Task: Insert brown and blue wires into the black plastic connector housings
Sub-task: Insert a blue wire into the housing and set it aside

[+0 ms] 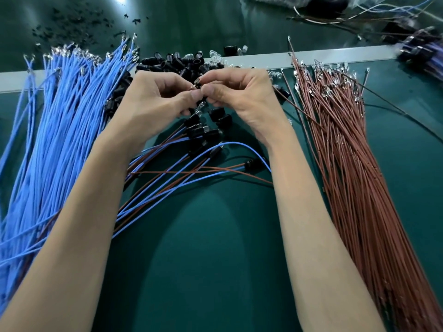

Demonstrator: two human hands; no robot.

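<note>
My left hand (pixel 155 97) and my right hand (pixel 242 97) meet at the table's middle, fingertips pinching a small black connector housing (pixel 198 84) between them. A single brown wire (pixel 297 107) runs from under my right hand out to the right. A thick bundle of blue wires (pixel 55 130) lies on the left, a bundle of brown wires (pixel 347 168) on the right. Behind my hands sits a pile of loose black housings (pixel 177 62). Below my hands lie several finished housings with blue and brown wires (pixel 191 171).
The green mat (pixel 215 259) covers the table, crossed by a pale strip (pixel 335 56) at the back. Small clear bulbs (pixel 215 56) lie by the housing pile. More wired parts (pixel 422 51) and loose wires sit at the far right; black scraps (pixel 72 22) at the far left.
</note>
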